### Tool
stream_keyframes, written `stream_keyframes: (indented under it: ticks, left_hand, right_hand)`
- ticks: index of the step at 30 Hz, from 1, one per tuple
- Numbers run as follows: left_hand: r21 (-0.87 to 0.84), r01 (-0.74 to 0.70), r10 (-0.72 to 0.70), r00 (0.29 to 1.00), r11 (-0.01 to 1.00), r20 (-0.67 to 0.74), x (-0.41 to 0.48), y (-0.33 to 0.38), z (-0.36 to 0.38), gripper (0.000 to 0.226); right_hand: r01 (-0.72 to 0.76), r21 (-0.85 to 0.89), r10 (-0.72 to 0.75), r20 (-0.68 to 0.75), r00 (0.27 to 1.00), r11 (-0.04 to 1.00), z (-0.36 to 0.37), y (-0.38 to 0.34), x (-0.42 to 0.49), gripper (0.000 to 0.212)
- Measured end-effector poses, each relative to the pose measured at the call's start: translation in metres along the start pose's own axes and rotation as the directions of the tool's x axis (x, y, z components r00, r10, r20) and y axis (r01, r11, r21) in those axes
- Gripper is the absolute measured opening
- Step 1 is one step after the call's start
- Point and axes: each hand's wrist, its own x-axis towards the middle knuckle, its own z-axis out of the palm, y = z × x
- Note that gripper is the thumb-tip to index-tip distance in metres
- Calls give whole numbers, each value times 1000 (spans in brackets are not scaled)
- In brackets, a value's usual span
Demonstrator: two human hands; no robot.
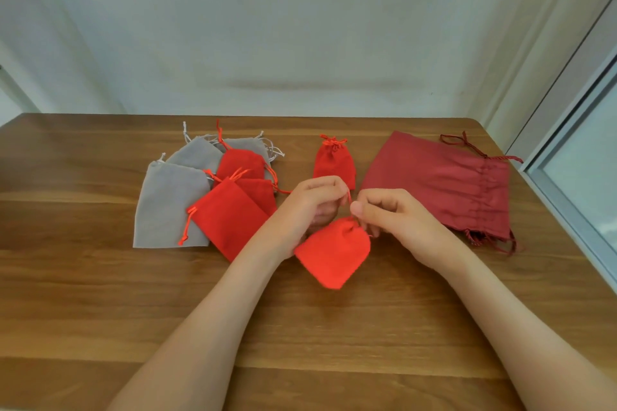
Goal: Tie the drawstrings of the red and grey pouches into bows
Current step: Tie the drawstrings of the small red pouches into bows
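Where both hands meet | fingers pinch red pouch drawstring | knot hidden

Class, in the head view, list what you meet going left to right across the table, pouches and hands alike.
Front grey pouch → pile of red pouches → left hand → right hand → large dark red bag.

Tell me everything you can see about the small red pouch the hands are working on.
The small red pouch is bright red, felt-like fabric, its neck gathered shut. It hangs tilted just over the wooden table, bottom corner toward the camera. The left hand and right hand pinch its thin red drawstrings above the neck; no finished bow shows.
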Motion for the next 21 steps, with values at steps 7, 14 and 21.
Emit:
stream_keyframes:
  ticks: [7,14,21]
  left_hand:
    - [347,-78,112,991,935,-79,-4,2,9,30]
    - [641,-41,265,929,767,-258,-1,-5,9,44]
    - [822,-165,466,875,545,-133,-3,-12,11,40]
  right_hand:
    - [-41,-99,31,-101,994,994,3,10,6,15]
    - [-24,-127,14,-80,997,992,2,12,6,12]
    - [-2,-123,-17,-158,987,992,7,10,7,5]
